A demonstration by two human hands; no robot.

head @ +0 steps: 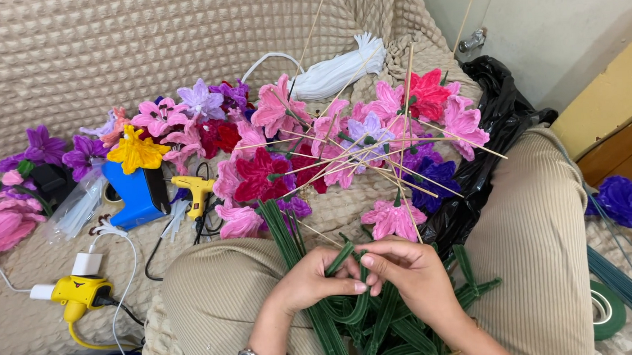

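The left hand (308, 279) is curled, thumb and fingers pinched on a green fuzzy pipe-cleaner strip (340, 257) bent into a loop. The right hand (407, 270) meets it from three o'clock, fingertips closed on the same strip. Both work over a heap of green pipe-cleaner leaves (381, 325) on the lap, at six o'clock of the view. At twelve o'clock lies a pile of pink, red and purple pipe-cleaner flowers on thin wooden sticks (343, 147). The heap's lower edge is cut off, and the hands hide the loop's ends.
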